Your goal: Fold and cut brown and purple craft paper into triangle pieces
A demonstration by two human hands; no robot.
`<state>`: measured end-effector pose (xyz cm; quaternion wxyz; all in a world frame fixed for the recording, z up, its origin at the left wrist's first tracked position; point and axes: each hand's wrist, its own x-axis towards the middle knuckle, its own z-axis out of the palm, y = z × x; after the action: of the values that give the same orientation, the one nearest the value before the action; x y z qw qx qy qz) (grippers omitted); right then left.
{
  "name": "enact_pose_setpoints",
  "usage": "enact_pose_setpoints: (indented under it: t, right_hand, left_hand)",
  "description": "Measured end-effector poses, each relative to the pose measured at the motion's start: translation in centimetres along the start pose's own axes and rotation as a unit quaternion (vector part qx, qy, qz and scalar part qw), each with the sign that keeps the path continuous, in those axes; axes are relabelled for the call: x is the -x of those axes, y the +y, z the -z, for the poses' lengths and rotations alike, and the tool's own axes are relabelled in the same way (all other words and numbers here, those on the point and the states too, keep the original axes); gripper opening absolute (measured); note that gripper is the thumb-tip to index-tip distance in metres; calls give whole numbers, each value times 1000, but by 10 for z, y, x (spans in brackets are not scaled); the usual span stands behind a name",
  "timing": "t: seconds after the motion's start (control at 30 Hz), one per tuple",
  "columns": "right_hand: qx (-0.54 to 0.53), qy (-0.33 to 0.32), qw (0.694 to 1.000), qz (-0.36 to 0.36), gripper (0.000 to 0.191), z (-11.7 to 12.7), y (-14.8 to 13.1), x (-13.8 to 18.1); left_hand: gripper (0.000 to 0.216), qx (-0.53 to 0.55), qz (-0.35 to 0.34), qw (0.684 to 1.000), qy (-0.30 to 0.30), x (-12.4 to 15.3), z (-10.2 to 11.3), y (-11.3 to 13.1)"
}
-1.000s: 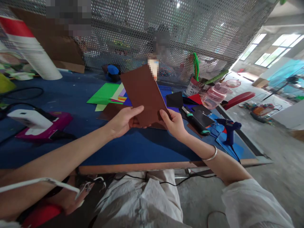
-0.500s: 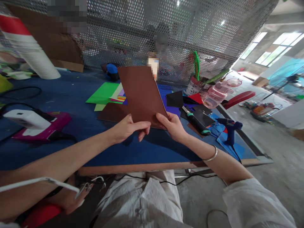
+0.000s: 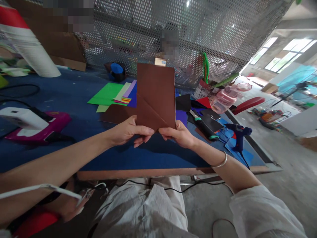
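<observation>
Brown rectangular sheet (image 3: 156,87) with a faint diagonal line stands nearly upright above the blue tabletop (image 3: 119,160), its lower edge pinched between thumb and curled fingers by the left hand (image 3: 135,132) and the right hand (image 3: 179,135). Left of the sheet lies flat bright green paper (image 3: 102,94); right of it, a black-and-teal utility knife (image 3: 204,125); farther right, a dark-blue glue gun (image 3: 239,135).

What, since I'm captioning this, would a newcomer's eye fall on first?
Probably the flat brown rectangular sheet held up mid-view, left hand and right hand at its lower end. Then the bright green flat sheet to its left on the blue tabletop, and the navy pistol-shaped glue gun near the tabletop's right edge.
</observation>
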<state>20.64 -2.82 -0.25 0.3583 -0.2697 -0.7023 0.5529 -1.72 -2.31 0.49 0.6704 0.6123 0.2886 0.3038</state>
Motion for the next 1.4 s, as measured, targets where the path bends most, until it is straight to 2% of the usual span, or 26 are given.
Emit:
enact_pose_setpoints:
  t: [0.17, 0.37, 0.5, 0.67, 0.77, 0.9, 1.07, 1.17, 1.3, 1.33, 1.4]
  right_hand:
    - [9, 10, 1000, -22, 45, 10, 1, -3]
    - [50, -26, 998, -9, 45, 19, -2, -4]
    - [79, -49, 996, 9, 48, 20, -5, -2]
    - [93, -49, 994, -15, 53, 24, -4, -2]
    - [93, -68, 992, -54, 57, 26, -1, -4]
    - [86, -73, 992, -51, 58, 17, 4, -6]
    - [28, -26, 998, -40, 53, 0, 9, -4]
    - [32, -33, 999, -26, 49, 0, 6, -2]
    - [60, -36, 997, -32, 44, 13, 3, -1]
    - [62, -22, 997, -36, 44, 17, 3, -2]
    - [58, 33, 997, -40, 45, 27, 4, -3]
  left_hand:
    - [29, -28, 4, 1000, 8, 0, 16, 5]
    - [25, -90, -11, 996, -21, 3, 29, 13]
    - [29, -127, 10, 991, -31, 3, 32, 16]
    - [32, -119, 8, 991, -66, -2, 37, 9]
    - [35, -110, 10, 992, -55, -5, 39, 2]
    - [35, -103, 18, 993, -52, -8, 31, -6]
    - [38, -103, 16, 992, -69, -6, 15, -7]
    - [41, -111, 38, 991, -59, -6, 13, -5]
    - [50, -149, 44, 984, -85, -4, 24, 2]
    - [51, -153, 36, 985, -75, -3, 29, 5]
    - [53, -138, -3, 990, -20, -2, 41, 12]
